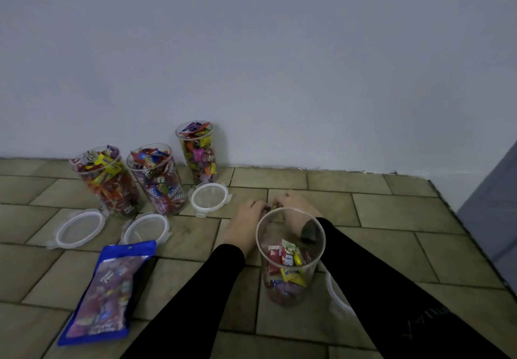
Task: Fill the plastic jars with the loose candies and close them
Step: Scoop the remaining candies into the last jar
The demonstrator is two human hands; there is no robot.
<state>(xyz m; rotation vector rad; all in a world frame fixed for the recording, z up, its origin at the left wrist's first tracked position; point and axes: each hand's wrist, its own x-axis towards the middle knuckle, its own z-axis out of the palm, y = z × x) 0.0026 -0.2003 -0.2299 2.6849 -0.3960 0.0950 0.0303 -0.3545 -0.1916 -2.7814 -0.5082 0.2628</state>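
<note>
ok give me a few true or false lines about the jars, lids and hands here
1. Three clear plastic jars full of candy stand open by the wall. True.
2. The near clear plastic jar is full to the brim. False: candies fill only its lower part.
3. Three white round lids lie on the tiled floor beside the full jars. True.
4. The blue candy bag stands upright. False: it lies flat.
5. Both hands, left and right, are inside the near jar. False: they meet on the floor behind it.

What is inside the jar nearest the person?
The nearest jar holds a shallow layer of wrapped candies, red, yellow and blue. Candies buried beneath that top layer cannot be seen clearly.
</note>
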